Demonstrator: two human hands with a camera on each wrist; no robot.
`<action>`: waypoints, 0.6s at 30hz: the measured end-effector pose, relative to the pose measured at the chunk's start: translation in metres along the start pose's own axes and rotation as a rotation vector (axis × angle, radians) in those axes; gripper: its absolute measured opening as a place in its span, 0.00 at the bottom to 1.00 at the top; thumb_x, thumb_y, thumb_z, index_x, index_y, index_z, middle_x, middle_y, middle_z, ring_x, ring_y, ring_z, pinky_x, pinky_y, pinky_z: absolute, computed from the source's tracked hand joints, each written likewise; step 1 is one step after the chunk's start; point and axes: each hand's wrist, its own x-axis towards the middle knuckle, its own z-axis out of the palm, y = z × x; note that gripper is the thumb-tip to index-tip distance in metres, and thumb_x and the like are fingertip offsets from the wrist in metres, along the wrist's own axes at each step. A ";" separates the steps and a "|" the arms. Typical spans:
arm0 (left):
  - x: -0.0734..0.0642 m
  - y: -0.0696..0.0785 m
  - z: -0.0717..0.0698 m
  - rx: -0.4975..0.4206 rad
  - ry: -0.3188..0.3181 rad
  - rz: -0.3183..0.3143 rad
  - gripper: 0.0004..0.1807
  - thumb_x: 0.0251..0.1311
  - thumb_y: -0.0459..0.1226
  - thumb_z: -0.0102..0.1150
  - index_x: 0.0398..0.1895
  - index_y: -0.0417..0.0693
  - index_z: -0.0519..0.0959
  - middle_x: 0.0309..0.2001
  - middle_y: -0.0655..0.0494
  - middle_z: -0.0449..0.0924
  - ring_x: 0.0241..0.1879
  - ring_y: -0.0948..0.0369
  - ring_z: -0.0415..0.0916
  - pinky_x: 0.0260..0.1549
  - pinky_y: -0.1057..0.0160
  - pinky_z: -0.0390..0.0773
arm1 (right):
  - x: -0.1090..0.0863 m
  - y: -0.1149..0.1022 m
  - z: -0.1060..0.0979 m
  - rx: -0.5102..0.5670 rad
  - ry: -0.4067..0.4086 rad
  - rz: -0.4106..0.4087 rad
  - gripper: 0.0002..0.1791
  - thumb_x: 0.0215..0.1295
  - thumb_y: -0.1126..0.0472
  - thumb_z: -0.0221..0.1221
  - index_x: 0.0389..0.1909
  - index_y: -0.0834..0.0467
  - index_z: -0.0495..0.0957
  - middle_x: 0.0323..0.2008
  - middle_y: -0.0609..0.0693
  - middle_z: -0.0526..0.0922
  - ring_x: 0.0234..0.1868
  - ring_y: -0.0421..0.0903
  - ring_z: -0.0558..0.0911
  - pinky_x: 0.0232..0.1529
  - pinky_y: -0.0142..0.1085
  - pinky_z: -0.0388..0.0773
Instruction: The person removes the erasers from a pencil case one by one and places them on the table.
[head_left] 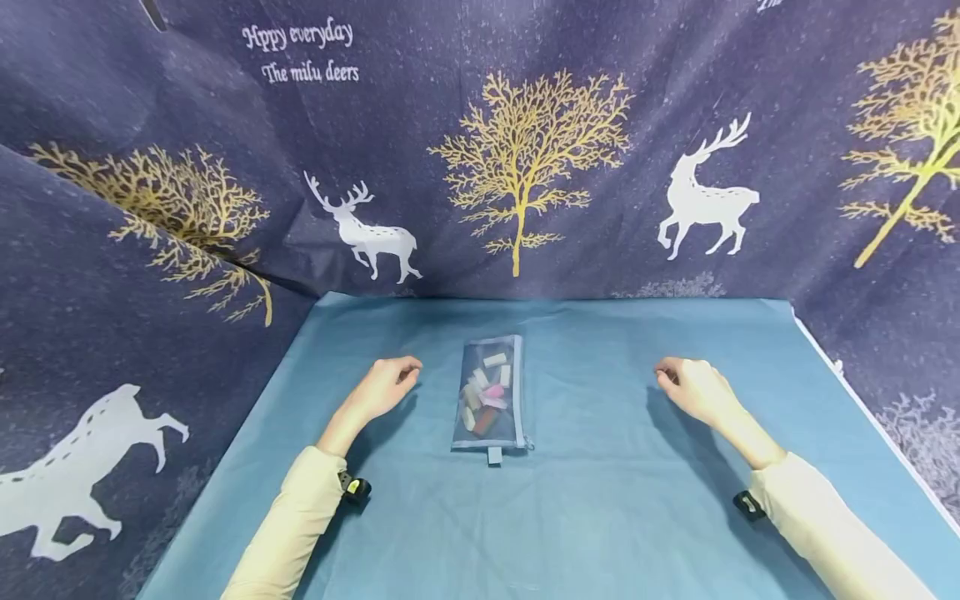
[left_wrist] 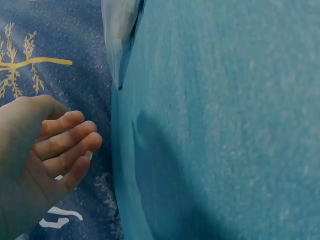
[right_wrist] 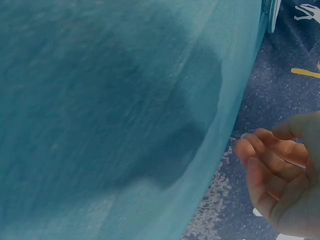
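Observation:
A see-through mesh zip pouch [head_left: 468, 400] lies on the blue cloth between the two hands, its zipper along the right side and a small tab at the near end. Several small blocks show through it, white, pink and a reddish-brown one [head_left: 486, 421]. To its left hovers the left hand [head_left: 386, 386], fingers loosely curled and holding nothing; the left wrist view [left_wrist: 60, 150] has the palm and relaxed fingers. Farther off on the right, the right hand [head_left: 696, 387] is likewise bare, its fingers loosely bent in the right wrist view [right_wrist: 280, 175].
Blue cloth [head_left: 585, 517] covers the table. Behind it and on the left hangs a dark blue curtain [head_left: 585, 242] printed with white deer and yellow trees. Each wrist carries a small black camera, one on the left [head_left: 357, 489] and one on the right [head_left: 748, 505].

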 end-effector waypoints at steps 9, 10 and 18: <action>-0.001 0.005 0.006 -0.035 -0.015 0.022 0.15 0.65 0.40 0.46 0.47 0.44 0.78 0.38 0.50 0.82 0.36 0.62 0.78 0.37 0.60 0.77 | 0.010 -0.012 0.006 0.045 -0.075 -0.036 0.12 0.61 0.59 0.52 0.39 0.58 0.81 0.28 0.49 0.84 0.27 0.41 0.80 0.25 0.38 0.75; -0.001 0.005 0.006 -0.032 -0.023 0.022 0.15 0.65 0.40 0.45 0.47 0.44 0.78 0.39 0.50 0.82 0.36 0.62 0.78 0.37 0.60 0.77 | 0.011 -0.014 0.007 0.048 -0.081 -0.037 0.12 0.61 0.59 0.52 0.39 0.58 0.81 0.28 0.48 0.84 0.27 0.40 0.80 0.25 0.37 0.75; -0.004 0.003 0.008 -0.039 -0.053 0.022 0.15 0.66 0.41 0.45 0.48 0.45 0.78 0.39 0.51 0.82 0.37 0.63 0.78 0.37 0.61 0.77 | 0.015 -0.023 0.015 0.070 -0.122 -0.082 0.11 0.62 0.60 0.53 0.40 0.59 0.81 0.28 0.48 0.84 0.26 0.37 0.78 0.23 0.33 0.73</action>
